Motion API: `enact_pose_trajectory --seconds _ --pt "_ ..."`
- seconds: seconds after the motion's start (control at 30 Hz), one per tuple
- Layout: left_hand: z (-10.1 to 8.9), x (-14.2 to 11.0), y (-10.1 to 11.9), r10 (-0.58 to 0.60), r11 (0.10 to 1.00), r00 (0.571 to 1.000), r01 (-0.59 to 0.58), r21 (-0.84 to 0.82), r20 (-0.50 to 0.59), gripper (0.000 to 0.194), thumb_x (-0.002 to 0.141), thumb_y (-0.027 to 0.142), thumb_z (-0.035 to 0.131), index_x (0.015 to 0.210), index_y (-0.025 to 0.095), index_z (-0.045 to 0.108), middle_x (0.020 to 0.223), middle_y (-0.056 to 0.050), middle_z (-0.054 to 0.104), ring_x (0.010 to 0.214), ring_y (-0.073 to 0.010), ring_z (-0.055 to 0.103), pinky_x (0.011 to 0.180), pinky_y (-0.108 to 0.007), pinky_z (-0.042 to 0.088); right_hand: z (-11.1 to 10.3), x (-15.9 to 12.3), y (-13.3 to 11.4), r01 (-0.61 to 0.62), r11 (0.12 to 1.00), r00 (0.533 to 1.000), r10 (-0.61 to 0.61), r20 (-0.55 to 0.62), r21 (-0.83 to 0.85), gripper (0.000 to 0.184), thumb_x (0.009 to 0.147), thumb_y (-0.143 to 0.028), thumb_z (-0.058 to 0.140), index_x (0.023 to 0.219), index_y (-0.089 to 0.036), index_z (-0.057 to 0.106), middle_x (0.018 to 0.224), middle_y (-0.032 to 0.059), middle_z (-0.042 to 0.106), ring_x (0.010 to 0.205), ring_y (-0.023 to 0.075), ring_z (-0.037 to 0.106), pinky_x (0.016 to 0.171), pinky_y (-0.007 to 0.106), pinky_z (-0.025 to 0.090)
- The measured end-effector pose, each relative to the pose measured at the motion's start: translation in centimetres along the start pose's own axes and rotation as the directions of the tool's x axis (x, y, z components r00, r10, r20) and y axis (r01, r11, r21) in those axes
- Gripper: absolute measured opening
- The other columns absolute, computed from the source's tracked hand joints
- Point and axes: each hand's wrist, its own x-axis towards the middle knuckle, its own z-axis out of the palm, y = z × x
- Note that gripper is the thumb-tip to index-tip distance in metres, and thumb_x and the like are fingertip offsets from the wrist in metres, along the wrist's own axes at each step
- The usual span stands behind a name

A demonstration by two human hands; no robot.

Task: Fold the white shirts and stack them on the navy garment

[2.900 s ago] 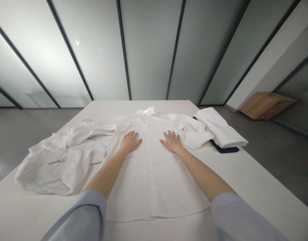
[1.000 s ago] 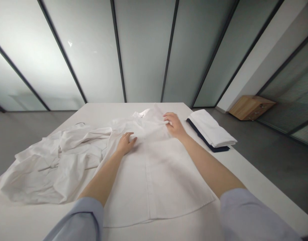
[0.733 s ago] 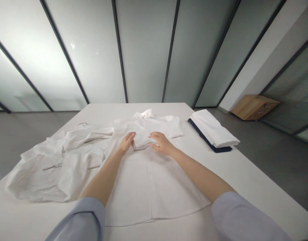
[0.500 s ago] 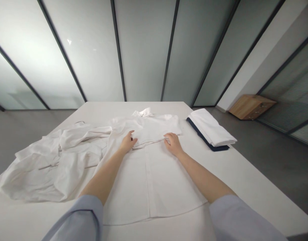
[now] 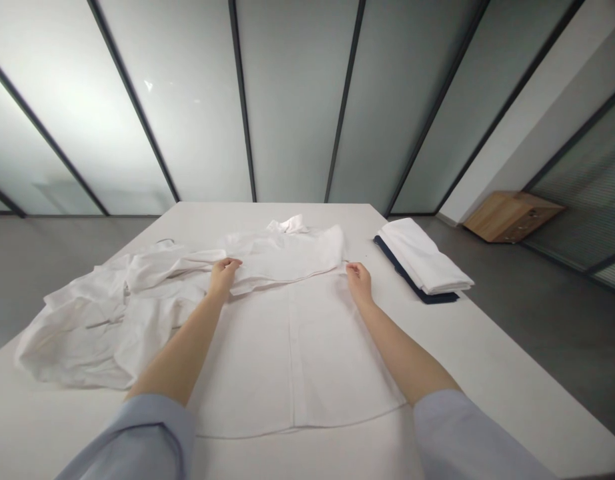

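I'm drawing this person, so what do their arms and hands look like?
The left hand and right hand are bare, with no gloves or watch. The left sleeve and right sleeve are pale bluish-grey and leave the forearms uncovered. The left one looks folded.

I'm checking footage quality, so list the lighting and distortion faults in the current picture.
Head view: glare brightens the left of the glass wall, with a small glint; head view: the white shirt in the middle shows little contrast against the pale table; head view: the wooden cabinet at right looks skewed, likely by a wide lens.
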Motion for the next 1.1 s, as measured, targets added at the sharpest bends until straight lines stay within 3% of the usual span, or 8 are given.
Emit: enact_pose_trajectory --seconds 0.27,0.43,0.6,0.7,0.8,0.9,1.03,1.1 --pt "-3.0 -1.8 1.5 -0.191 0.954 0.964 0.138 -0.267 -0.187 0.017 0.054 0.028 0.059 0.067 0.017 0.063 0.054 0.004 0.050 0.054 -0.0136 0.048 0.048 -0.023 0.036 0.7 0.6 1.0 0.043 0.998 0.998 -0.041 -0.046 0.035 0.024 0.075 -0.040 0.045 0.077 -0.020 0.058 0.082 0.0057 0.066 0.082 0.0220 0.059 0.082 0.037 0.047" --pt "-4.1 -2.6 2.1 -0.264 0.834 0.959 0.282 -0.475 0.106 0.020 0.055 0.016 0.066 0.075 0.015 0.065 0.068 -0.002 0.065 0.062 -0.0158 0.059 0.053 -0.024 0.046 0.9 -0.3 -0.6 0.223 0.937 0.971 -0.191 0.142 -0.270 0.031 0.078 -0.029 0.043 0.097 -0.016 0.064 0.103 0.0119 0.065 0.100 0.0247 0.058 0.093 0.039 0.043" --pt "-3.5 -4.2 3.8 -0.074 0.722 0.927 0.303 -0.622 0.367 0.020 0.060 0.016 0.073 0.079 0.012 0.067 0.069 -0.001 0.066 0.057 -0.0118 0.059 0.054 -0.021 0.047 3.0 -2.5 -4.6 0.608 0.650 0.760 -0.310 0.572 -0.456 0.068 0.078 -0.040 0.059 0.139 -0.014 0.045 0.146 0.0147 0.041 0.135 0.0299 0.033 0.110 0.042 0.026" --pt "-2.8 -5.4 5.4 0.048 0.697 0.905 0.273 -0.663 0.422 0.018 0.062 0.020 0.074 0.077 0.014 0.066 0.066 0.001 0.064 0.054 -0.0098 0.057 0.051 -0.019 0.046 4.7 -3.0 -6.2 0.629 0.579 0.740 -0.241 0.628 -0.518 0.071 0.082 -0.042 0.060 0.144 -0.017 0.040 0.153 0.0131 0.033 0.139 0.0307 0.026 0.110 0.044 0.023" --pt "-3.6 -5.9 6.4 0.127 0.732 0.884 0.222 -0.644 0.450 0.025 0.063 0.022 0.075 0.085 0.017 0.066 0.069 0.002 0.064 0.053 -0.0094 0.056 0.048 -0.018 0.044 5.5 -2.3 -6.9 0.604 0.572 0.764 -0.216 0.608 -0.555 0.049 0.085 -0.022 0.053 0.134 -0.020 0.054 0.145 0.0093 0.046 0.135 0.0267 0.036 0.108 0.041 0.026" --pt "-6.3 -5.3 5.9 0.106 0.838 0.828 0.223 -0.497 0.551 0.051 0.064 0.021 0.074 0.114 0.022 0.063 0.085 -0.001 0.069 0.064 -0.0128 0.062 0.057 -0.022 0.049 5.2 -1.1 -7.0 0.606 0.599 0.762 -0.247 0.599 -0.524 0.049 0.081 -0.009 0.048 0.127 -0.020 0.061 0.135 0.0072 0.057 0.127 0.0227 0.046 0.106 0.038 0.031" --pt "-10.1 -3.2 3.6 0.012 0.939 0.661 0.250 -0.235 0.750 0.066 0.067 0.041 0.069 0.128 0.018 0.058 0.076 -0.006 0.069 0.063 -0.0187 0.064 0.060 -0.030 0.051 4.3 -0.7 -6.8 0.711 0.605 0.614 -0.283 0.737 -0.359 0.048 0.082 -0.013 0.047 0.126 -0.021 0.062 0.134 0.0058 0.058 0.125 0.0220 0.049 0.104 0.036 0.035" --pt "-10.2 -2.3 2.8 -0.060 0.976 0.661 0.196 -0.095 0.748 0.066 0.070 0.053 0.062 0.125 0.015 0.059 0.068 -0.006 0.067 0.063 -0.0205 0.064 0.062 -0.032 0.051 3.9 -1.1 -6.5 0.737 0.608 0.539 -0.264 0.800 -0.296 0.049 0.081 -0.019 0.051 0.130 -0.022 0.059 0.138 0.0064 0.055 0.128 0.0238 0.047 0.106 0.038 0.034"
